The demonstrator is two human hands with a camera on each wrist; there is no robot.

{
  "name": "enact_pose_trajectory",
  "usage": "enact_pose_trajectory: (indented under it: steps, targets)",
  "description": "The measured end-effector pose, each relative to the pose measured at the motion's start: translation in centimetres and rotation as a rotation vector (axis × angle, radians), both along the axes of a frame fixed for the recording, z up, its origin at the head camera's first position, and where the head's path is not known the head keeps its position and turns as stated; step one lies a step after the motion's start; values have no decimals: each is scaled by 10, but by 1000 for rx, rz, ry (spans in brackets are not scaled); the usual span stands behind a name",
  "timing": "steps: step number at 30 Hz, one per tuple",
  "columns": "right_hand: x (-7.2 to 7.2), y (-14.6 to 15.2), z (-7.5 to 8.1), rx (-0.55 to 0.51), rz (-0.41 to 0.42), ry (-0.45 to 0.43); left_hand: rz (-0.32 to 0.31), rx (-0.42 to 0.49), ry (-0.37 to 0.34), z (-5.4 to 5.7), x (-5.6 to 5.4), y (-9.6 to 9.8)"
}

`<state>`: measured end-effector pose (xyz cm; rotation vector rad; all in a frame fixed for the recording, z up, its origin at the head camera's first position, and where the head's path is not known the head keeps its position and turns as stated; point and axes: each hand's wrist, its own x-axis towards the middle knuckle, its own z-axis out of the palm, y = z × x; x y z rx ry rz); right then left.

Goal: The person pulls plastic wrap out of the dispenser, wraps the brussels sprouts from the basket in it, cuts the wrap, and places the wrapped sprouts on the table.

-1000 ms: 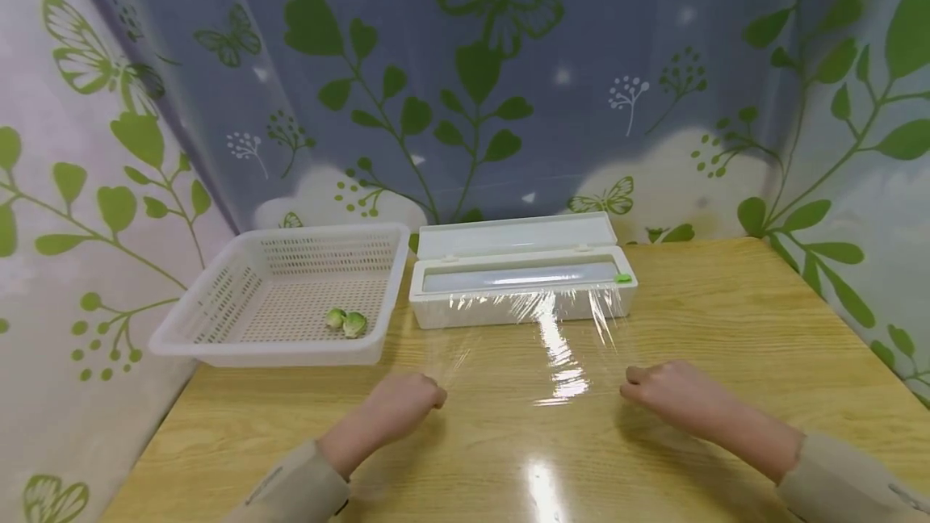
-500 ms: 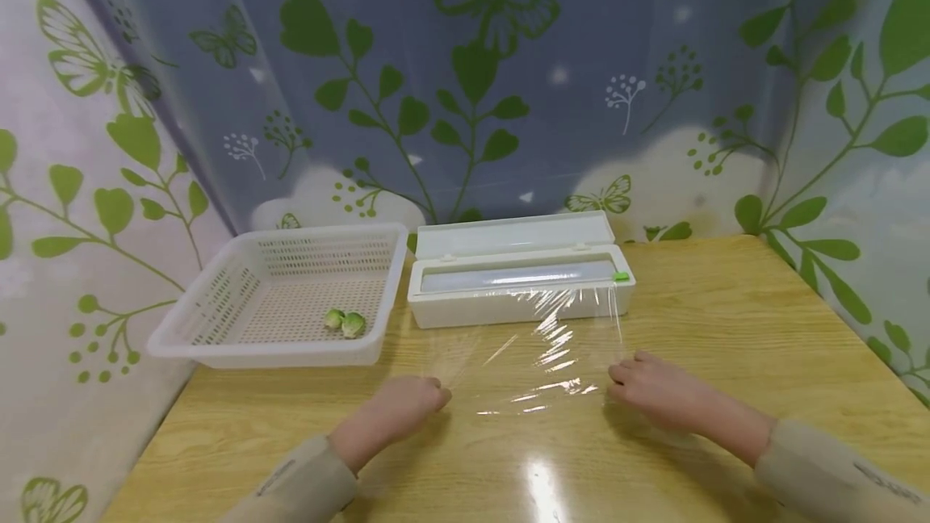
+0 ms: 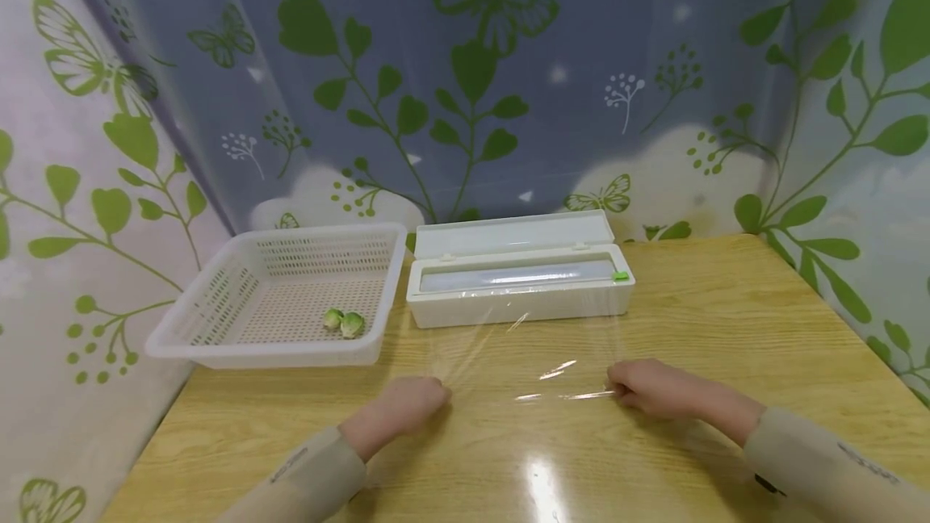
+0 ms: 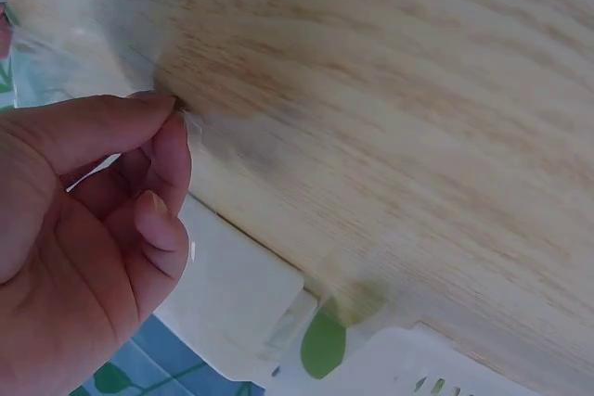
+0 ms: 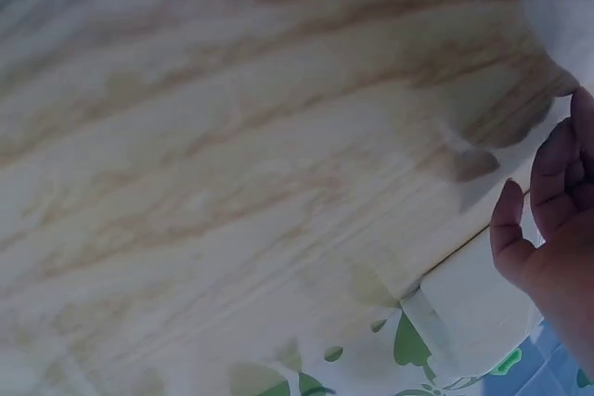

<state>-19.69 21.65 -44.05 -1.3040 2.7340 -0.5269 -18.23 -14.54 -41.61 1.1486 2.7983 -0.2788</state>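
Observation:
A sheet of clear plastic wrap point(image 3: 555, 371) stretches from a white wrap dispenser box point(image 3: 519, 311) toward me, above the table. My left hand point(image 3: 407, 406) pinches its near left corner; in the left wrist view the thumb point(image 4: 111, 122) meets the index finger on the film. At the near right corner my right hand point(image 3: 657, 386) grips the film; the right wrist view cuts off part of that hand point(image 5: 566, 220). The box's lid point(image 3: 516, 234) stands raised at the back, showing the roll point(image 3: 519, 275) inside. A green slider point(image 3: 621, 276) sits at the box's right end.
Left of the box stands a white perforated basket point(image 3: 261, 353). Two Brussels sprouts point(image 3: 352, 324) lie in its near right corner. Everything rests on a wooden table point(image 3: 726, 313), with a leaf-patterned curtain point(image 3: 552, 127) behind and at the sides.
My right hand has shifted slightly left and turned. The left hand has barely moved. The film's wrinkles near the box have smoothed out, and its bright reflections have shrunk. The box and basket stay put.

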Motion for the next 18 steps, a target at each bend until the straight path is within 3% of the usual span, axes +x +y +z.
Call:
enact_pose_trajectory:
  steps: [7, 13, 18]
  targets:
    - [-6, 2, 3, -20, 64, -50, 58, 55, -142, -2, -8, -5]
    - [-5, 2, 10, -22, 10, -159, 147, 189, -327, 0, -19, -7]
    - [-3, -1, 6, -20, -30, -168, 148, 241, -361, -3, -21, -8]
